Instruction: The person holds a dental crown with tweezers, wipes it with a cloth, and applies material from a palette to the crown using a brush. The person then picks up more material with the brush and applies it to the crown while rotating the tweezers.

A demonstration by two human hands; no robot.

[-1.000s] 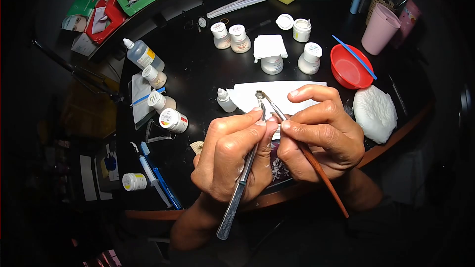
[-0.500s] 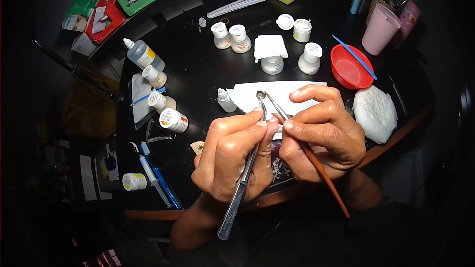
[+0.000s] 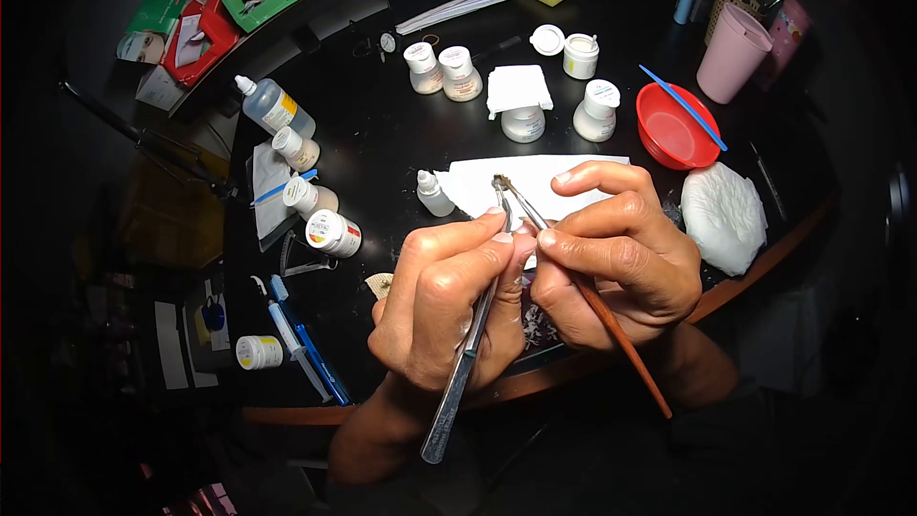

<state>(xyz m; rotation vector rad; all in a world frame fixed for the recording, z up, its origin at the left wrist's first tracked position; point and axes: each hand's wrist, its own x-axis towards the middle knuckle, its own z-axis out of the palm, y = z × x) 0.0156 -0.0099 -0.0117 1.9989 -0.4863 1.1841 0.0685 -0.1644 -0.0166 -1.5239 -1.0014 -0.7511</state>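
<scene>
My left hand (image 3: 449, 301) is closed on a metal clamping tool (image 3: 457, 382), whose tip holds a small dark piece (image 3: 499, 182). My right hand (image 3: 621, 263) pinches a thin brush (image 3: 611, 325) with a reddish-brown handle. The brush's tip touches or nearly touches the small piece; the exact contact is too small to tell. Both hands are close together over a white sheet (image 3: 564, 172). A small white dropper bottle (image 3: 435, 193) stands just left of the sheet.
Several jars, one a jar (image 3: 523, 124) under a folded white cloth (image 3: 519, 89), stand behind the hands. At right are a red bowl (image 3: 669, 129) with a blue stick, a white pad (image 3: 723, 220) and a pink cup (image 3: 734, 53). A large bottle (image 3: 277, 107) stands at left.
My right hand and the brush have shifted slightly left, and the brush's tip has come closer to the small piece. My left hand has barely moved.
</scene>
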